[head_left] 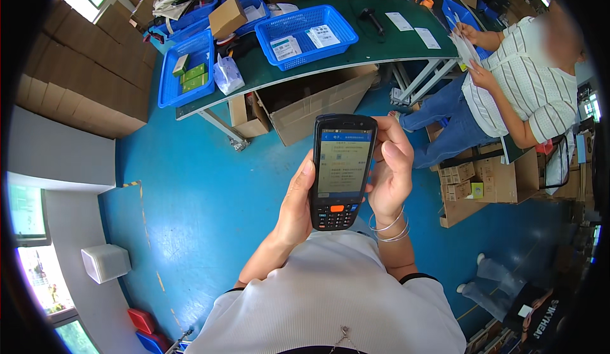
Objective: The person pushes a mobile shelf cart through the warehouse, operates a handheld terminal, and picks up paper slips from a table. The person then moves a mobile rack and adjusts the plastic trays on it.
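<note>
In front of my chest I hold a black handheld barcode terminal (343,170) upright, its lit screen above a keypad with an orange key. My left hand (297,195) grips its left side, the thumb along the edge. On the other side, my right hand (391,170) is curled against the right edge, its fingers partly hidden behind the device. Two or more thin bangles (393,228) circle my right wrist.
Ahead stands a green-topped table (375,46) with blue baskets (318,55), a black handheld scanner (372,20) and paper slips (399,21). Cardboard boxes (318,100) sit beneath it. At right a person (508,93) holds papers; cartons (489,176) stand nearby. Another person (502,284) is lower right.
</note>
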Demonstrator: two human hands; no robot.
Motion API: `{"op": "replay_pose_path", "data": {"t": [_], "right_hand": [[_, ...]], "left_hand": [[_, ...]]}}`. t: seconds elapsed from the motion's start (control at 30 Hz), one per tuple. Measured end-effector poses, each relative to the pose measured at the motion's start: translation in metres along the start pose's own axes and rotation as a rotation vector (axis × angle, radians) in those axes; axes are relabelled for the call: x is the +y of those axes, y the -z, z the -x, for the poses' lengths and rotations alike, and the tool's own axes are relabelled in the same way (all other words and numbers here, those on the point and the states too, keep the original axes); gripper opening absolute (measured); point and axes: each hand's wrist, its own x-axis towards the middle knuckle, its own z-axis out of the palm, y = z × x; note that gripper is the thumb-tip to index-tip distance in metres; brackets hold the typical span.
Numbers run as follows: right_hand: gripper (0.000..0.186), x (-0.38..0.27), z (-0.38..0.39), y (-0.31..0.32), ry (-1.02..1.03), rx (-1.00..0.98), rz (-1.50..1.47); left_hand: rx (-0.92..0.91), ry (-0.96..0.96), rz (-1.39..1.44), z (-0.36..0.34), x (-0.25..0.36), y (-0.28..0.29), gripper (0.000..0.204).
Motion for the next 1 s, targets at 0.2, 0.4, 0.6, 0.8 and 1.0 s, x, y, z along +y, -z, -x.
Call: {"op": "replay_pose_path", "data": {"t": [0.2, 0.4, 0.6, 0.8, 1.0], "right_hand": [[0.025, 0.000, 0.001, -0.003, 0.029, -0.033, -0.014], [0.026, 0.002, 0.002, -0.003, 0.040, -0.011, 0.208], [0.025, 0.000, 0.000, 0.002, -0.027, -0.027, -0.063], [0.025, 0.002, -0.003, 0.003, -0.010, -0.009, 0.017], [0.025, 0.002, -0.001, 0.005, 0.019, -0.041, -0.016]], "left_hand": [[0.032, -0.002, 0.000, 0.001, 0.004, -0.004, 0.047], [0.032, -0.034, -0.084, 0.002, 0.006, -0.006, 0.045], [0.015, -0.013, -0.007, 0.001, -0.001, -0.002, 0.045], [0.022, -0.027, -0.037, -0.001, -0.001, -0.003, 0.046], [0.010, 0.003, -0.002, 0.000, 0.000, -0.005, 0.047]]}}
